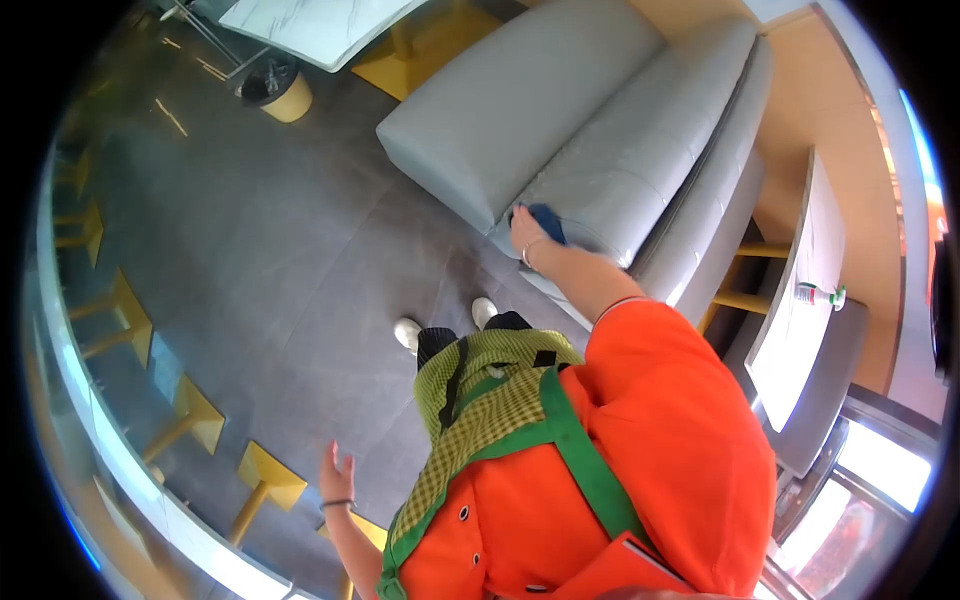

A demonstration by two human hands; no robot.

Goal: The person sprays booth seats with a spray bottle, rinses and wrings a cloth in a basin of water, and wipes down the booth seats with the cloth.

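Note:
My right hand (527, 232) is closed on a dark blue cloth (546, 222), which lies against the end of the grey sofa's backrest (620, 150). The wide grey seat (520, 90) extends beyond it. My left hand (337, 478) hangs over the floor at the lower left, fingers apart, holding nothing, with a dark band on the wrist. A green checked apron (490, 400) covers my front over an orange shirt.
A bin (286, 92) with a dark liner stands near a white marbled table (320, 25) at the upper left. Yellow stool bases (270, 478) line the left side. At the right, a white table (800, 290) bears a spray bottle (820, 294).

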